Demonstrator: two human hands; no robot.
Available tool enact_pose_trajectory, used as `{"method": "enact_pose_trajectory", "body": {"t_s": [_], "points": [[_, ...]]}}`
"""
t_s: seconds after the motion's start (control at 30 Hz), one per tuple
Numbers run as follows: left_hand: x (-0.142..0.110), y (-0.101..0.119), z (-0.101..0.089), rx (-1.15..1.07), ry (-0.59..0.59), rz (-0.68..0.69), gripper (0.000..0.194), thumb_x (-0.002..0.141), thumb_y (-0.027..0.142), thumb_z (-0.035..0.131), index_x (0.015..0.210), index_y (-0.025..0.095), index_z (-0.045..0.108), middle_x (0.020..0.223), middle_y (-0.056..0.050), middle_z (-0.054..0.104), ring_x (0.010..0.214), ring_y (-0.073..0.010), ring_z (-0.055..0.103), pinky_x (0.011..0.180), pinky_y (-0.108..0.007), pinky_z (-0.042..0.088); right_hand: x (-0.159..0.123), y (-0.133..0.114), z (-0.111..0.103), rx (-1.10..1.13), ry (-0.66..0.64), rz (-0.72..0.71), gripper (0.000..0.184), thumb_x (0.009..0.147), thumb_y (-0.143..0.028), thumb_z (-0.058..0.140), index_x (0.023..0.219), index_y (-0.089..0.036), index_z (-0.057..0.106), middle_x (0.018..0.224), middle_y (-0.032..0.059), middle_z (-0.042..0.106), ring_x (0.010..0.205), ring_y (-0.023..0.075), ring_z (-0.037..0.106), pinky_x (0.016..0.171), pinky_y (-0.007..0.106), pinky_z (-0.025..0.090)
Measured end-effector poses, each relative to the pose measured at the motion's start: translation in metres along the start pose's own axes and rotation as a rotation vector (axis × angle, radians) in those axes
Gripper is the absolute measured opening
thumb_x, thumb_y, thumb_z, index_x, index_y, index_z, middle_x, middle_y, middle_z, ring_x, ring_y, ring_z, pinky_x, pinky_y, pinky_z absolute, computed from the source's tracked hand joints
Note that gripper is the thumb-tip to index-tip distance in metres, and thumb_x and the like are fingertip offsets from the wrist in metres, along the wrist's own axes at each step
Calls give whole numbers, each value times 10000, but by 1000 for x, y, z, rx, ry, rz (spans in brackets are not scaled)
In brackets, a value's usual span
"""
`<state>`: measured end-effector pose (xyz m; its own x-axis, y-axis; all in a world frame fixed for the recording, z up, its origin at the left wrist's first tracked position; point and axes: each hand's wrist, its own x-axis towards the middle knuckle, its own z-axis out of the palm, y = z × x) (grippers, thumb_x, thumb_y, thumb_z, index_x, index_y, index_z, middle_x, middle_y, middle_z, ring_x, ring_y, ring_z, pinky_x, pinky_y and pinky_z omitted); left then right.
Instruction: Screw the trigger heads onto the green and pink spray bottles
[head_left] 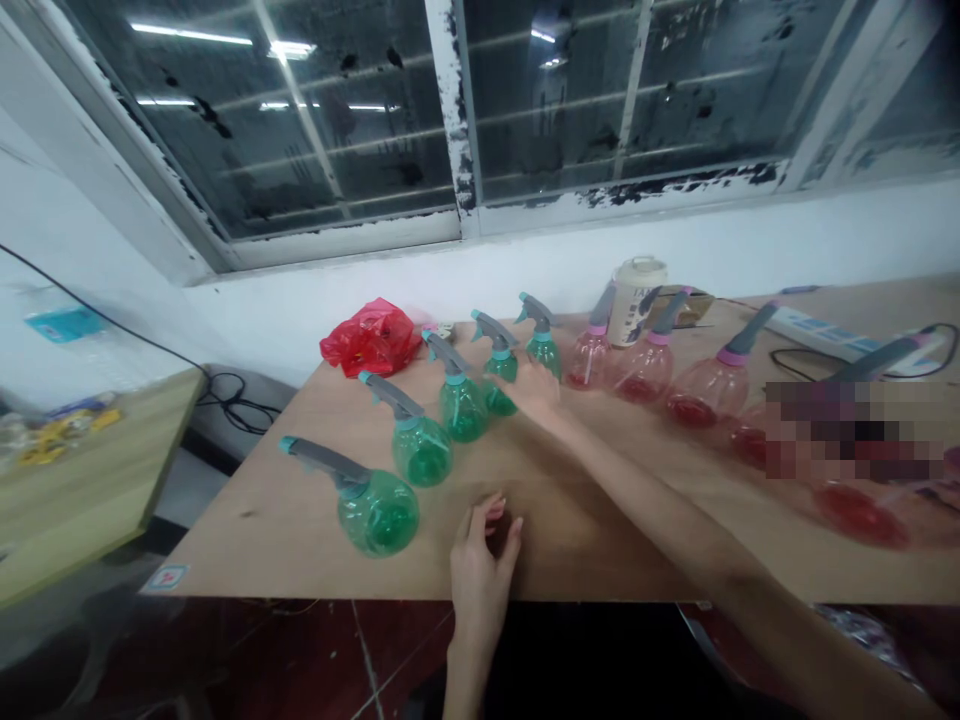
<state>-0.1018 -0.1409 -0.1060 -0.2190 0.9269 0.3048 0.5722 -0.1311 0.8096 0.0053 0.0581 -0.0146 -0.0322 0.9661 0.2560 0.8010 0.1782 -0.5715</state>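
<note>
My right hand (pixel 534 392) reaches across the table to a green spray bottle (pixel 498 398) with a grey trigger head. Its fingers are blurred but lie against that bottle's round body, closed on it. Another green spray bottle (pixel 543 350) stands just behind the hand. My left hand (pixel 481 565) rests near the table's front edge, fingers loosely curled and apart, holding nothing. To its left, more green spray bottles, the nearest (pixel 379 515) and two others (pixel 422 452) (pixel 463 408), stand in a slanting row, each with some green showing low in its clear body.
Pink spray bottles (pixel 705 390) line the right side, near a lidded cup (pixel 636 300) and a power strip (pixel 832 335). A crumpled red plastic bag (pixel 373 338) lies at the back left, below the window. Another person's hand (pixel 946 500) shows at the right edge.
</note>
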Motion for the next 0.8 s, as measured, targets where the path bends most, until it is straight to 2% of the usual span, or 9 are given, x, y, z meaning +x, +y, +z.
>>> {"method": "enact_pose_trajectory", "body": {"t_s": [0.13, 0.23, 0.4, 0.5, 0.57, 0.67, 0.8], "points": [[0, 1, 2, -15, -22, -42, 296, 866, 366, 614, 1115, 207, 631, 1051, -91, 715, 951, -244, 686, 831, -432, 563, -14, 9, -12, -21, -21, -22, 540, 862, -552, 601, 1259, -193, 534, 1275, 149, 629, 1082, 346, 651, 829, 439, 526], [2, 4, 10, -62, -25, -73, 379, 842, 373, 645, 1176, 200, 592, 1127, -105, 687, 1009, -257, 666, 873, -455, 542, -35, 26, -24, -50, -3, -61, 535, 848, -583, 602, 1189, -174, 558, 1218, 153, 648, 1027, 348, 667, 794, 431, 530], [5, 19, 33, -190, -32, -109, 668, 790, 399, 714, 1364, 211, 429, 1344, -143, 534, 1203, -288, 567, 955, -470, 504, -92, 60, -47, -35, 90, -119, 487, 823, -625, 607, 1000, -173, 559, 1015, 132, 676, 916, 346, 680, 707, 422, 530], [8, 33, 51, -255, -129, -75, 895, 739, 397, 772, 1473, 251, 279, 1469, -146, 409, 1352, -306, 435, 1064, -490, 419, -129, 75, -61, -9, 136, -106, 472, 808, -665, 594, 894, -206, 520, 880, 83, 655, 811, 309, 683, 646, 394, 522], [9, 43, 63, -280, -194, -40, 994, 697, 390, 810, 1497, 256, 236, 1491, -145, 384, 1386, -316, 389, 1114, -505, 358, -148, 83, -69, 5, 162, -102, 485, 803, -695, 574, 865, -219, 501, 814, 53, 628, 731, 275, 673, 604, 372, 511], [10, 55, 78, -280, -221, -1, 929, 690, 346, 809, 1469, 245, 313, 1444, -138, 448, 1358, -324, 423, 1118, -513, 345, -164, 93, -79, 34, 192, -119, 496, 803, -710, 561, 855, -220, 498, 774, 38, 602, 684, 245, 652, 584, 356, 501], [11, 64, 87, -285, -261, 3, 822, 714, 362, 793, 1419, 229, 390, 1384, -127, 515, 1307, -306, 479, 1103, -495, 363, -165, 108, -95, 73, 199, -161, 509, 768, -690, 626, 904, -208, 536, 882, 82, 629, 862, 286, 630, 753, 435, 519]]}}
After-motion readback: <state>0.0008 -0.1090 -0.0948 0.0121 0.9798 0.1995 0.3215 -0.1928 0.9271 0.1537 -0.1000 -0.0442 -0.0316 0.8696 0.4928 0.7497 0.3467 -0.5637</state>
